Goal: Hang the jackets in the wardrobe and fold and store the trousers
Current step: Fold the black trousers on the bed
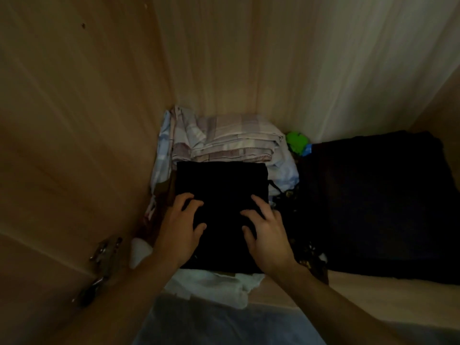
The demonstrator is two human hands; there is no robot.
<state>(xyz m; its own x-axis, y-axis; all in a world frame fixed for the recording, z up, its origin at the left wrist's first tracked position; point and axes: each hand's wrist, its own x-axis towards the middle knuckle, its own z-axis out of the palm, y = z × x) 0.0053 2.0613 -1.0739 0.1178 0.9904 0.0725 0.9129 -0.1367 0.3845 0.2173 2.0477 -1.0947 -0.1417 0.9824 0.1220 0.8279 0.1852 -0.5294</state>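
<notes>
Near the front left corner of the wardrobe floor (348, 290), the folded black trousers (221, 192) sit on a pile of laundry, left hand (180, 225) and right hand (267, 230) pressing down with fingers spread flat; I'd square the edges and press evenly so the stack stays level.

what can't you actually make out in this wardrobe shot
- Head view: the folded black garment is too dark to show seams or how many folds; left hand and right hand cover its near part.
- Large dark pile at right: too dim to identify, cut off by the right edge.
- Small green item: mostly hidden behind the piles.
- Metal door hinge: blurred.
- No hanging rail or jackets in frame.
</notes>
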